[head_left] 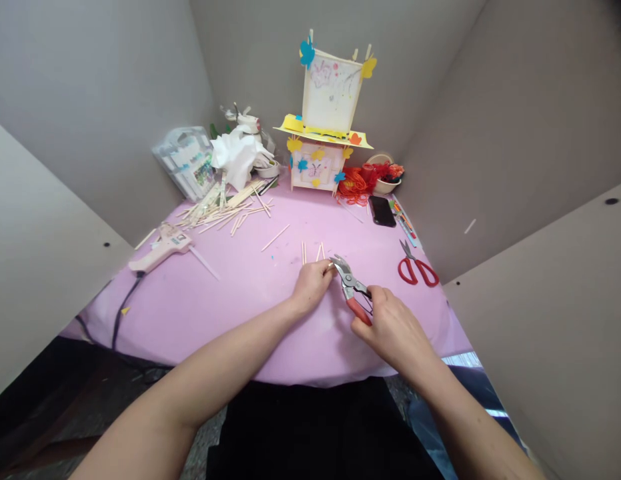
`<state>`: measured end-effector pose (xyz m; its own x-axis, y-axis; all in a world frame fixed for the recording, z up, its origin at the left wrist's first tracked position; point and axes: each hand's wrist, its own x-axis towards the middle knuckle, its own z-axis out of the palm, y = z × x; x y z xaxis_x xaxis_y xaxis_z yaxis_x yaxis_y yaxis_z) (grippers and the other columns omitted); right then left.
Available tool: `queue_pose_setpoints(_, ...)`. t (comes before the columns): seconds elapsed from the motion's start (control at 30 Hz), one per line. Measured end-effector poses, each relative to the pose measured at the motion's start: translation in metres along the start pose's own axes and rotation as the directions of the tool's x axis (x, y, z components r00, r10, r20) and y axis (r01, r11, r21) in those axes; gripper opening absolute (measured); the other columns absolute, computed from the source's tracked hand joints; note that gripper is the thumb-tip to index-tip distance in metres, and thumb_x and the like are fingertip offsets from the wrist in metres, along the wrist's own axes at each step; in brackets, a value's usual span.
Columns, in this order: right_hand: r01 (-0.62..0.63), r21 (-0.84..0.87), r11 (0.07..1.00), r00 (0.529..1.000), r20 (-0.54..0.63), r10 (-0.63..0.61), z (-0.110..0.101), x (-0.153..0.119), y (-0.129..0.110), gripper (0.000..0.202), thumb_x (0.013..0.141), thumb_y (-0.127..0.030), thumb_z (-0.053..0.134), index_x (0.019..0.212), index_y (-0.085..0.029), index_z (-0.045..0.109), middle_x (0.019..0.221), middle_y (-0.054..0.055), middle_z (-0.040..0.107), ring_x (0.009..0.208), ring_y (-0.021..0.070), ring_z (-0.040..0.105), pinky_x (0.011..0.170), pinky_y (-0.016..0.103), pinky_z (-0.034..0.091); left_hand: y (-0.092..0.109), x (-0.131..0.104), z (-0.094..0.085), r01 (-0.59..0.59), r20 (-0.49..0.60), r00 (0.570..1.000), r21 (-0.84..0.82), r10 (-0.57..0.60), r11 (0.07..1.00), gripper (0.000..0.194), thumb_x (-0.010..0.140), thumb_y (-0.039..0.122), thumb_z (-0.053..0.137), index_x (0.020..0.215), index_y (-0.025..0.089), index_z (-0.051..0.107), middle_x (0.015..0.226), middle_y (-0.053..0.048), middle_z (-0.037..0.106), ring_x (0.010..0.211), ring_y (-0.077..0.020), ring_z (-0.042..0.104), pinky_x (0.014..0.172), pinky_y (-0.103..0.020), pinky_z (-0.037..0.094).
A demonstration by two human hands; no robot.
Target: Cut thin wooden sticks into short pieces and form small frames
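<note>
Person's L hand [310,287] is nr the middle of the surface [240,327], fingers closed on a thin pale stick [331,265]; only a short end shows, right by the blades of the pruners [348,279]. Can't tell if blades touch it. R hand [394,327] is nearer the front edge, fingers wrapped round the pruners' red handles, tool angled up & L toward the L hand.

Just beyond L hand, twd the back edge: 2 loose sticks [303,252] side by side, + 2 more [320,251] meeting at an angle, lower ends hidden by the hand. A lone stick [275,238] lies a bit further L.

Back L corner: messy stick pile [235,207], w/ white tissue [236,155] & a clear pack [190,167] behind. Glue gun [163,252] at L edge, its cable [118,310] running over the front edge; clear rod [204,262] next to it.

Mid back edge: 2-tier paper tower [333,97], upright, w/ blue, yellow & orange cut-outs. To its R, red cord [354,185] & a bowl [387,188] of red stuff. Phone [383,211] in front of these, pens [405,221] along R edge, then red-handled scissors [416,269] nr the same edge, well apart from R hand.
</note>
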<state>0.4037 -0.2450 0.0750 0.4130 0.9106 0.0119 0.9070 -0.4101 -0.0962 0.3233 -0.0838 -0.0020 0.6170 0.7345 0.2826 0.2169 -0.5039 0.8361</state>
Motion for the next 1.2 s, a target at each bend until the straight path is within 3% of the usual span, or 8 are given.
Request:
queue_pose_setpoints(0.3,-0.031,-0.137,0.99,0.999,0.038,0.037,0.009,0.004,-0.006,0.026,0.088,-0.036,0.041,0.1,-0.013,0.047,0.096,0.015,0.056,0.084,0.0277,0.059,0.061,0.033,0.041,-0.001,-0.002,0.002,-0.014,-0.026,1.0,0.027,0.014,1.0,0.023,0.085,0.021,0.049,0.069,0.017,0.064,0.062,0.0,0.061,0.059,-0.012,0.052,0.058,-0.022,0.035)
queue_pose_setpoints(0.67,-0.044,0.02,0.999,0.975,0.218,0.038,0.003,0.018,0.003,0.023,0.085,-0.037,0.045,0.097,-0.017,0.043,0.092,0.013,0.062,0.074,0.0258,0.063,0.055,0.03,0.033,-0.001,-0.003,0.003,-0.02,-0.014,1.0,0.03,0.02,0.999,0.024,0.086,0.023,0.049,0.07,0.017,0.065,0.063,0.0,0.062,0.06,-0.0122,0.053,0.057,-0.022,0.033)
queue_pose_setpoints(1.0,-0.047,0.005,0.999,0.967,0.252,0.044,-0.003,0.021,0.003,0.024,0.084,-0.036,0.044,0.099,-0.017,0.044,0.084,0.012,0.065,0.072,0.0261,0.064,0.054,0.029,0.032,0.0,-0.004,0.002,-0.05,-0.031,0.998,0.019,0.051,0.999,0.025,0.087,0.023,0.049,0.069,0.017,0.066,0.066,-0.001,0.064,0.061,-0.0126,0.053,0.057,-0.023,0.032)
queue_pose_setpoints(1.2,-0.035,-0.064,0.997,0.976,0.214,0.048,-0.003,0.027,0.007,0.021,0.086,-0.03,0.041,0.101,-0.016,0.046,0.098,0.015,0.062,0.083,0.0272,0.064,0.061,0.031,0.037,0.0,-0.006,0.004,-0.043,-0.038,0.998,0.068,0.045,0.997,0.029,0.089,0.03,0.047,0.073,0.017,0.068,0.066,-0.002,0.064,0.06,-0.0134,0.052,0.057,-0.024,0.031)
